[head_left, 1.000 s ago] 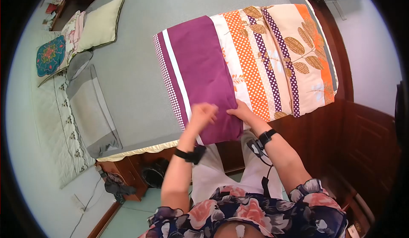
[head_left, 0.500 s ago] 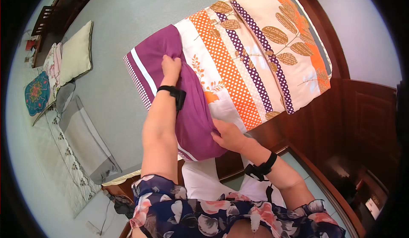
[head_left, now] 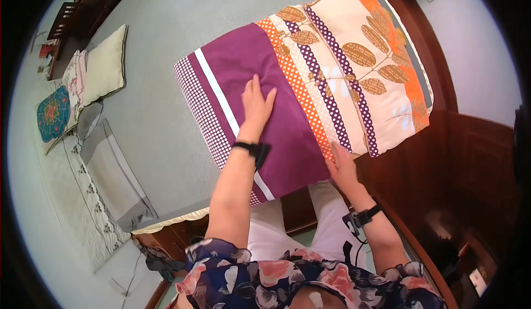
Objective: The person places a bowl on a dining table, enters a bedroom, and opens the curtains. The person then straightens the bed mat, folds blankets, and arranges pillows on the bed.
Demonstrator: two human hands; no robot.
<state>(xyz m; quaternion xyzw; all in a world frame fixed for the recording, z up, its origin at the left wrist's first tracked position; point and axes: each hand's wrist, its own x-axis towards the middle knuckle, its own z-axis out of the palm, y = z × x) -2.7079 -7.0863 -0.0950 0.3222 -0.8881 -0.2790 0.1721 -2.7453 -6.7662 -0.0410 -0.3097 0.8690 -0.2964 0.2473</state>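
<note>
On the bed lies a folded quilt [head_left: 381, 49] with leaf prints, orange bands and dotted purple strips. Its purple section [head_left: 293, 137], with a white stripe and a checked edge, lies nearly flat on the left side. My left hand [head_left: 257, 105] rests over the purple cloth with its fingers apart and grips nothing. At the front edge, where the purple meets the orange dotted band, my right hand [head_left: 342, 167] touches the cloth with its fingers stretched out.
The grey bed sheet [head_left: 160, 88] spreads beyond the quilt. At the left are a cream pillow [head_left: 105, 63], a teal patterned cushion [head_left: 53, 113] and a folded grey cloth [head_left: 113, 168]. A dark wooden bed frame [head_left: 475, 154] stands at the right.
The purple section has moved right over the white band and now lies smoother. My left hand has let go of the cloth and opened; my right hand has moved right and opened.
</note>
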